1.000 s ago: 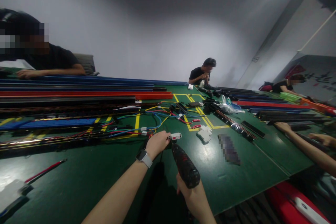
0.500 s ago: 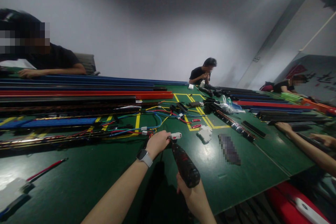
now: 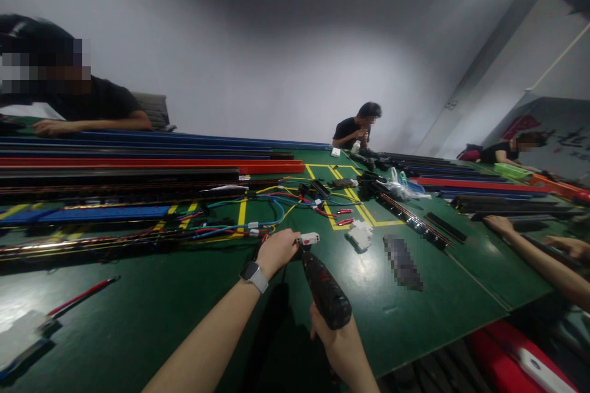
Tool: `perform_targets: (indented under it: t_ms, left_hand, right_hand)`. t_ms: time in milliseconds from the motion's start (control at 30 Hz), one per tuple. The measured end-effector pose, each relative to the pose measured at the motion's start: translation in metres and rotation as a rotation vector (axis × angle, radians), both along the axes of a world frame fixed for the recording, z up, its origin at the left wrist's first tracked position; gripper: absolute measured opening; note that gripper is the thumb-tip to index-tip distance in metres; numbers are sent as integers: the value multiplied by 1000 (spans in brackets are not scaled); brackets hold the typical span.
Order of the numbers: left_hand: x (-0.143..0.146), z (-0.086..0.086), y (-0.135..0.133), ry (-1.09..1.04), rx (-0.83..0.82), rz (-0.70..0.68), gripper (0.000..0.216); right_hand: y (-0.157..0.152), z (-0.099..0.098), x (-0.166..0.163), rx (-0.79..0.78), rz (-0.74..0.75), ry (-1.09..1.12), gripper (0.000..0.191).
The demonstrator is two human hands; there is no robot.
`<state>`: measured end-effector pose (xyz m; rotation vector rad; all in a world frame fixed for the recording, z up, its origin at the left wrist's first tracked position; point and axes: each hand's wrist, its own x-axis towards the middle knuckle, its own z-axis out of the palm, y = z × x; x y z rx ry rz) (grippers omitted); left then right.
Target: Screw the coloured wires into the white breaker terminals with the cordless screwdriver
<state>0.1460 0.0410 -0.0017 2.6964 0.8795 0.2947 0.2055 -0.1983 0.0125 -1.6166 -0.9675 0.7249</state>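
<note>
Right hand (image 3: 338,344) was wrapped around the grip of a black and dark-red cordless electric screwdriver (image 3: 325,288), closed tight on it. The tool's long axis ran from that hand up and slightly left, its nose ending right at a small white plastic connector block with a red spot (image 3: 308,238). Left hand (image 3: 276,252), grey smartwatch (image 3: 252,274) on its wrist, sat just left of the connector, fingers curled shut around the part's left end or its wires; exact pinch hidden behind the knuckles. Connector lay on the green workbench mat (image 3: 184,313), beyond the screwdriver tip, so left hand was the nearer one, touching or nearly touching; right hand was well behind it along the tool. Left of the connector, loose blue, red and yellow wires (image 3: 258,215) trailed towards long red, black and blue rails (image 3: 138,166). Right of the connector lay a white plastic part (image 3: 360,234). Far right of the connector, another person's forearm (image 3: 530,252) rested on the mat.
</note>
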Motion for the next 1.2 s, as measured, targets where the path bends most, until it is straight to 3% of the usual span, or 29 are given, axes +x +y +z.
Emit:
perform_targets:
  t_ms: [333,1200]
  left_hand:
    - [0,-1,0,-14,2,-2,30]
    - [1,-3,2,-26,-32,2,30]
  right_hand:
    - [1,-2,2,-6,-2,26,39]
    - [1,19,-8,-61,-53,22,45]
